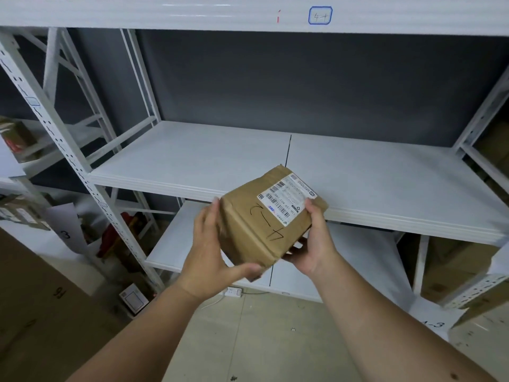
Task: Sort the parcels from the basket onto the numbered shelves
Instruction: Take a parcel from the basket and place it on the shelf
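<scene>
A small brown cardboard parcel [261,224] with a white shipping label and the handwritten mark "4-2" is held tilted in the air in front of the white shelf rack. My left hand [212,249] grips its left side and lower corner. Its right side and underside are gripped by my right hand [314,244]. The parcel hangs at the front edge of the bare middle shelf [385,177]. A blue-boxed label "4-1" [320,15] is on the beam above. A lower shelf [176,244] lies beneath. No basket shows.
Boxes sit on the neighbouring racks at left [16,139] and right [454,266]. A large cardboard box [41,299] stands at lower left. A power strip [234,292] and a small white box [134,299] lie on the floor under the rack. A paper marked "4-3" [433,325] hangs at right.
</scene>
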